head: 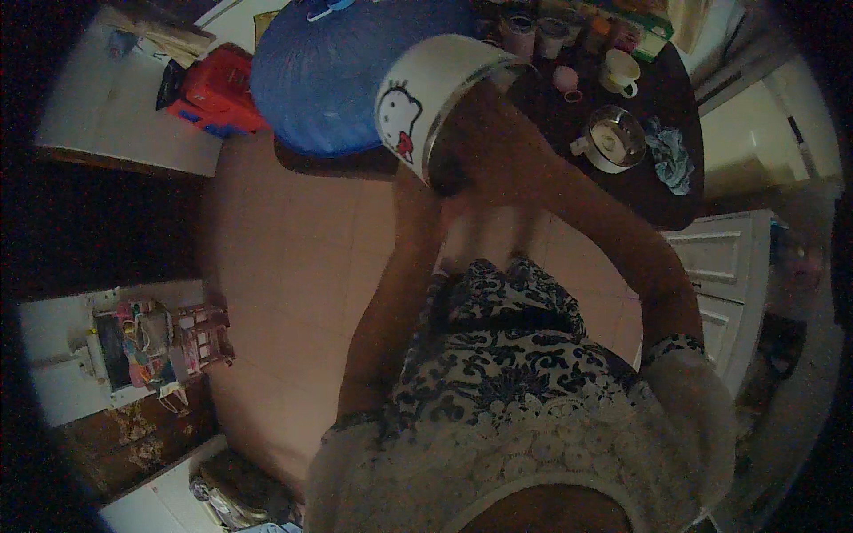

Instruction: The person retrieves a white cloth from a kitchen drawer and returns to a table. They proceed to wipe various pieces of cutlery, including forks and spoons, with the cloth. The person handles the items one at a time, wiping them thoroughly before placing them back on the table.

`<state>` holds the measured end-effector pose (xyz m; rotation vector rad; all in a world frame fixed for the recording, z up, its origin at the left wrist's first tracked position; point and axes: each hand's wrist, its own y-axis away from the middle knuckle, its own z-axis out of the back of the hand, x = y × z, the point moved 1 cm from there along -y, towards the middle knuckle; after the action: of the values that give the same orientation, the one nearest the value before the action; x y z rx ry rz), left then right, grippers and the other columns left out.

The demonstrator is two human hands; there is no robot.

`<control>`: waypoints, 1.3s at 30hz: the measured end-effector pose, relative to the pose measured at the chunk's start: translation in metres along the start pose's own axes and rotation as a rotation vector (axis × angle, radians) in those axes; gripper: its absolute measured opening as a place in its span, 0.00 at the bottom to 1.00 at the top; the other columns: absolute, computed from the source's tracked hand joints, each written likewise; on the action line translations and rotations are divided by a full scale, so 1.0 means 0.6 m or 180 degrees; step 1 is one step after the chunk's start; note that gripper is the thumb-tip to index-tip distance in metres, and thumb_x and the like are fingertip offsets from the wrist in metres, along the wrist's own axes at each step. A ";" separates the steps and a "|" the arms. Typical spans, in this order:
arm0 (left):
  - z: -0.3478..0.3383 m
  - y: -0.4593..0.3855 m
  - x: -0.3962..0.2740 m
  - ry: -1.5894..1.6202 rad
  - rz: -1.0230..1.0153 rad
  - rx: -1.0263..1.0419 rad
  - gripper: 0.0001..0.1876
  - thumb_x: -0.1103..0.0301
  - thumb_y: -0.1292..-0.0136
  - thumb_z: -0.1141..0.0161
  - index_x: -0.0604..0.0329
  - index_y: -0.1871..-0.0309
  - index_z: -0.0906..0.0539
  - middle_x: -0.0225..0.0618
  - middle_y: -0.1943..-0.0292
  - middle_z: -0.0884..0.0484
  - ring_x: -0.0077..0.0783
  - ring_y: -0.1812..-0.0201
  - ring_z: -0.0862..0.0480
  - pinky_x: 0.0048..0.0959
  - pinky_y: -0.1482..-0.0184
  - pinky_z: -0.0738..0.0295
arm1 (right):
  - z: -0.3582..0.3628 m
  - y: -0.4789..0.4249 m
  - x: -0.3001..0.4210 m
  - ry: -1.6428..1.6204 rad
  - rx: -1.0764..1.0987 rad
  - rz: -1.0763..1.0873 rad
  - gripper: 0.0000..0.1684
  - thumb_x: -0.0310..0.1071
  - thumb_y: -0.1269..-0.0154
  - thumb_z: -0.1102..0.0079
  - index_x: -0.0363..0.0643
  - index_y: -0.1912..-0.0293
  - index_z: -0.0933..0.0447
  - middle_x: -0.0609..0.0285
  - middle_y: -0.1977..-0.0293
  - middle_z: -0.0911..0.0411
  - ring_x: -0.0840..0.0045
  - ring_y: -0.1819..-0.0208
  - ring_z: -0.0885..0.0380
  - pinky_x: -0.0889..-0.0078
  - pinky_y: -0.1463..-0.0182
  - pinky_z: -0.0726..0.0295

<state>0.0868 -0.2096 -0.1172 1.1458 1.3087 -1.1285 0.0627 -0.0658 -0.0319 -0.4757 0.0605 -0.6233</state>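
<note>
A white pot-like container (426, 86) with a shiny rim is held up tilted, its mouth facing down and to the right. On its outer wall is a cartoon cat face with a red bow. My left hand (416, 190) supports it from outside at the lower edge; the container hides most of the fingers. My right hand (476, 140) reaches into the mouth, with its fingers hidden in the dark inside.
A large blue dome-shaped cover (320, 86) sits on the dark round table (656, 206). Also there are a handled bowl (610, 140), a crumpled cloth (670, 156), a pale cup (620, 70) and several glasses (520, 33). White drawers (710, 256) stand at right, a red bag (216, 90) at left.
</note>
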 end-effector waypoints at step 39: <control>0.049 0.013 -0.161 -0.3115 -0.1656 0.0780 0.13 0.81 0.54 0.49 0.62 0.63 0.31 0.48 0.66 0.28 0.49 0.66 0.23 0.38 0.65 0.26 | -0.022 -0.057 -0.061 -0.2507 0.1173 -0.0207 0.24 0.51 0.42 0.52 0.41 0.55 0.30 0.62 0.65 0.25 0.77 0.62 0.28 0.75 0.56 0.31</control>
<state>0.1003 -0.2420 -0.0220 0.2629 0.6860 -1.9355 0.0119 -0.0743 -0.0316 -0.3376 -0.8067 -0.4610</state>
